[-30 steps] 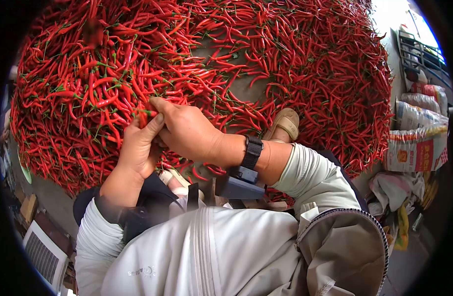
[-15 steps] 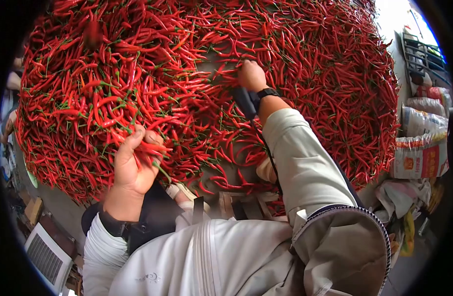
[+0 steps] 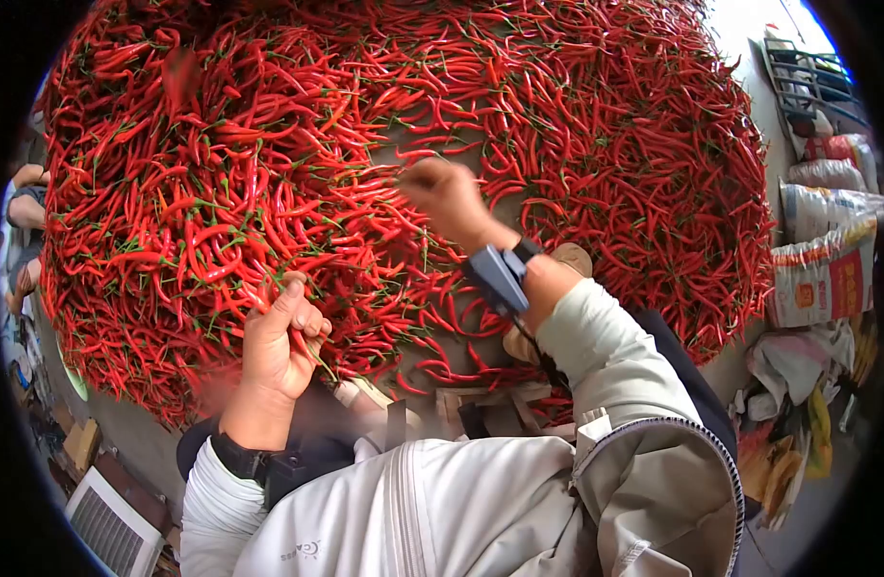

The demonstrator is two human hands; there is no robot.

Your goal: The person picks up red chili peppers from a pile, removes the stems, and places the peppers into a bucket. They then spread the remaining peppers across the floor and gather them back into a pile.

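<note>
Red chili peppers with green stems lie in a wide heap (image 3: 259, 183) in front of me. At the heap's near left edge, my left hand (image 3: 280, 346) is closed around chili peppers; a bit of red shows between the fingers and a green stem pokes out below. My right hand (image 3: 452, 200) hovers over the thinner middle strip, bent at the wrist and pointing left. Motion smears its fingers, so I cannot make out anything in them. A dark device (image 3: 500, 279) is strapped at that wrist.
Filled sacks (image 3: 822, 274) and a dark metal rack (image 3: 817, 82) stand along the right side. Bare floor (image 3: 466, 159) shows between the peppers. Near my feet is a wooden frame (image 3: 495, 409). Another person's limbs (image 3: 26, 212) appear at the far left, above a white louvred panel (image 3: 110, 519).
My right hand has moved left and toward me, away from the peppers at the middle. My left hand has shifted slightly right and down in view, with fewer peppers visible in it.
</note>
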